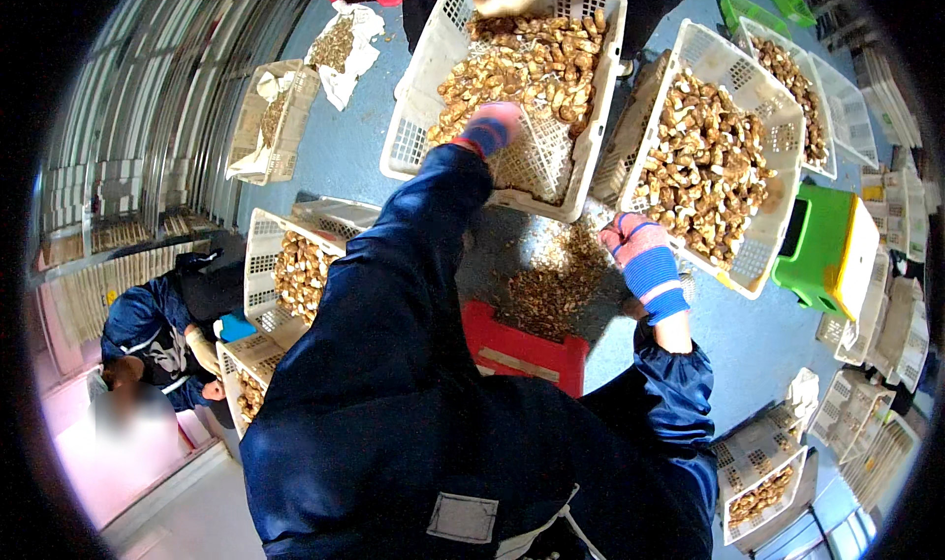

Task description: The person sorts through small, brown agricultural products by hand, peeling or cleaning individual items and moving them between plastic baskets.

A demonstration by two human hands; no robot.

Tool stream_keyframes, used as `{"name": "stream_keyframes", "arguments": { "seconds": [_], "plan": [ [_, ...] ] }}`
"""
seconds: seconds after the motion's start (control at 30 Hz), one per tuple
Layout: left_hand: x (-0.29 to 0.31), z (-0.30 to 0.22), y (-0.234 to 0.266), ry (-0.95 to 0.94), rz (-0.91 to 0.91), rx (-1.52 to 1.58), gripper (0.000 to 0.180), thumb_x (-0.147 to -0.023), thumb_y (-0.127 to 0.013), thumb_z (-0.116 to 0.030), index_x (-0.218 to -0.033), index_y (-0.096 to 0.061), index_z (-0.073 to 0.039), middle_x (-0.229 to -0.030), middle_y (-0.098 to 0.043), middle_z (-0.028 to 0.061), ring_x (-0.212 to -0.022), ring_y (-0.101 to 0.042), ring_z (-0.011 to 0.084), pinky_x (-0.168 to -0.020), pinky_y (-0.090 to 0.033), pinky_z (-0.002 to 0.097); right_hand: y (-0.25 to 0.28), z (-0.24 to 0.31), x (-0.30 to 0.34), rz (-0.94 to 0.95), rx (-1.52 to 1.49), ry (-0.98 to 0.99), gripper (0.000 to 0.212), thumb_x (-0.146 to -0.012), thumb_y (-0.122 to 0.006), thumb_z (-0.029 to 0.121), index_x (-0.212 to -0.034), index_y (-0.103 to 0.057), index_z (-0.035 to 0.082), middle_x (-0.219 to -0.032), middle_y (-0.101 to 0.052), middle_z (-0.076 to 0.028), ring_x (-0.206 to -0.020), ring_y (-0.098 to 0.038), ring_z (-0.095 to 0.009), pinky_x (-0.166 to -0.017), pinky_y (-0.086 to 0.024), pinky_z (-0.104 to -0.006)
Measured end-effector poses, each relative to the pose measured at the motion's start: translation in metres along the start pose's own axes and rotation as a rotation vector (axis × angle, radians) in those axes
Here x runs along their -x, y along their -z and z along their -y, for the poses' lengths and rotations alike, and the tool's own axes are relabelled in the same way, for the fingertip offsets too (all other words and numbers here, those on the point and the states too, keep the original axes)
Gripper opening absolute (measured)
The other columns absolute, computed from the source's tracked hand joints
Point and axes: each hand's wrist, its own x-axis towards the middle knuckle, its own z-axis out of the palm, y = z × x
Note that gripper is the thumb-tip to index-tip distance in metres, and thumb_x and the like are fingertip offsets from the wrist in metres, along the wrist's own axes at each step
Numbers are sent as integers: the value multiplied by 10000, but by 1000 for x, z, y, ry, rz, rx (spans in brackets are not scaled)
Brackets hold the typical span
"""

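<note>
Now, pressing hard, the blue-and-pink-gloved left hand (495, 127) could bruise brown mushrooms (563, 63) in the white plastic crate (544, 156); left grasp hidden, like-gloved right hand (642, 253) curled, contents unclear.

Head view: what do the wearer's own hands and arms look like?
The left hand and right hand wear pink-and-blue fabric gloves; the right one's blue part has pale stripes. The sleeves are glossy navy, the right cuff gathered.

Brown scraps (553, 299) lie heaped on the blue floor (345, 156).
</note>
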Motion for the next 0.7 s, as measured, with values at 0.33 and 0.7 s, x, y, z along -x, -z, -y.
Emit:
{"name": "stream_keyframes", "arguments": {
  "seconds": [0.33, 0.7],
  "plan": [
    [20, 49, -45, 237, 77, -178, 425, -647, -674, -212, -1050, -543, -183, -1059, -490, 161, -995, -507, 320, -823, -436, 394, 4, 7, -5, -13, -6, 89, 189, -707, -642, 172, -662, -527, 29, -655, -532, -186, -654, -534, -358, -568, -417, -407],
    [64, -26, 60, -14, 150, 1490, 393, -815, -524, -151, -1198, -464, -83, -988, -557, 5, -863, -523, 100, -766, -428, 265, 25, 18, -11, -185, -158, 27, 231, -712, -646, 229, -678, -525, 36, -716, -554, -165, -706, -543, -334, -613, -433, -397]
  ]
}}
